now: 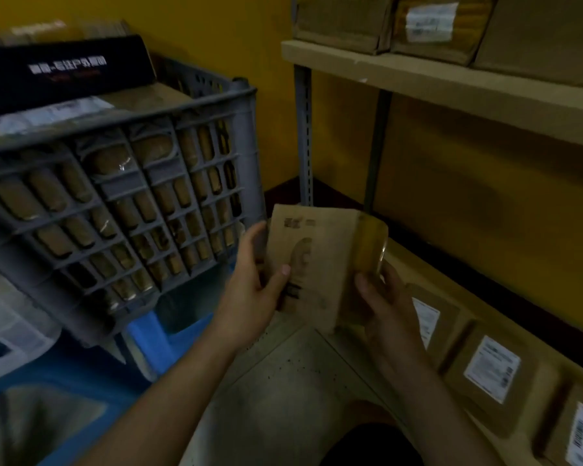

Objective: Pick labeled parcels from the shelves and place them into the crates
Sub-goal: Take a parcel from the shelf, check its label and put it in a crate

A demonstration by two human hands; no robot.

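Note:
A flat brown cardboard parcel [320, 264] with printed marks and a taped right edge is held upright in the middle of the view. My left hand [253, 287] grips its left edge, thumb across the front. My right hand [381, 297] grips its lower right side. Left of it stands a grey slatted crate [122, 183], packed with brown parcels, with a black box [61, 68] and white-labelled packets on top. The parcel hangs just right of the crate's corner, above the floor.
A metal shelf rack [451, 85] fills the right side; brown boxes sit on its upper board. White-labelled parcels [492, 368] lie in a row on the low shelf at right. A blue crate [81, 364] sits under the grey one. The wall behind is yellow.

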